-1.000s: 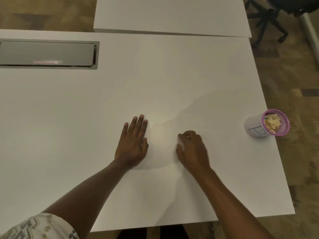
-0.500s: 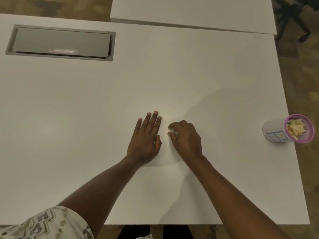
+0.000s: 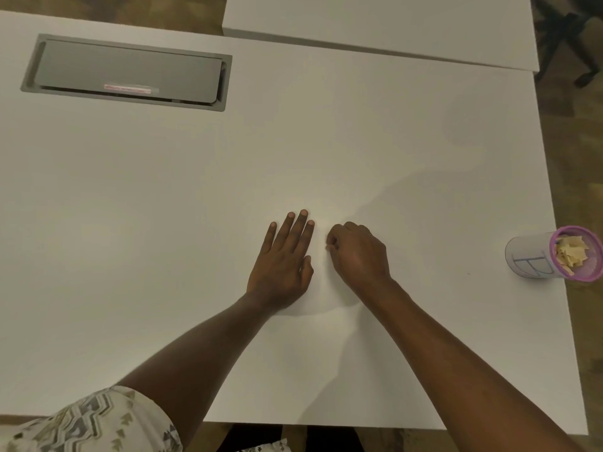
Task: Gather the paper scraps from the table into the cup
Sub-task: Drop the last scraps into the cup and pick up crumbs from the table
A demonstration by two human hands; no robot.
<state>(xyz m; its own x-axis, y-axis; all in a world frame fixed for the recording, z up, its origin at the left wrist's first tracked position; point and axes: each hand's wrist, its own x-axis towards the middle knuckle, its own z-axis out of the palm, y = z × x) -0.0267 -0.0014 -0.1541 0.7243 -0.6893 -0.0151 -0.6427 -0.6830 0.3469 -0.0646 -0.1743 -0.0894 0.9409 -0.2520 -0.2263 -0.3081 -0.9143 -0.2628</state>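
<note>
The left hand [image 3: 283, 256] lies flat on the white desk [image 3: 163, 207], palm down, fingers straight and close together, grasping nothing. Just beside it, toward the desk's right edge, the right hand [image 3: 359, 252] rests with its fingers curled under and its fingertips pinched toward the thumb; whether a scrap sits inside that pinch cannot be told, since the knuckles hide it. Both hands sit in the middle of the desk's near half, close together but not touching.

The cup [image 3: 551, 254] stands at the desk's right edge, well apart from the hands. It has a pale, whitish wall with large letters drawn in dark outline and a pink-purple rim. Inside it lies a loose heap of paper scraps [image 3: 571, 253], small cream-yellow pieces with torn, angular edges, piled up to about the rim.

A grey hatch [image 3: 127, 71] is set into the desk near its far left corner. A patterned sleeve [image 3: 98, 422] shows at the near edge.
</note>
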